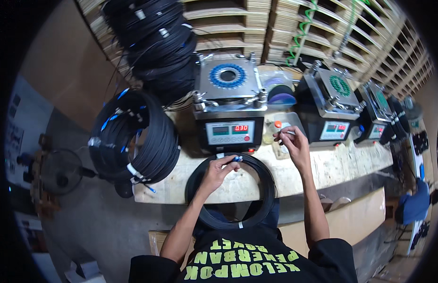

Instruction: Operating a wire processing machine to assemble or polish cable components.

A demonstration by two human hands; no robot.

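Note:
My left hand (216, 175) pinches a small blue cable connector (236, 159) between thumb and fingers, above the far side of a black cable coil (270, 181). That coil lies partly on the wooden bench (169, 186) and overhangs its front edge toward my lap. To the right, my right hand (295, 142) is raised with thumb and fingers pinched together. Whatever sits in that pinch is too small to make out. Just beyond its fingertips is a small bottle with an orange cap (277, 124), next to a clear tray (290, 118).
Straight ahead stands a polishing machine (231, 101) with a ring of blue connectors on its plate. Two similar machines (328, 96) (375, 106) stand farther right. Coiled black cables (155, 141) fill the left, with a taller stack (155, 47) behind. Someone in blue (415, 203) is at far right.

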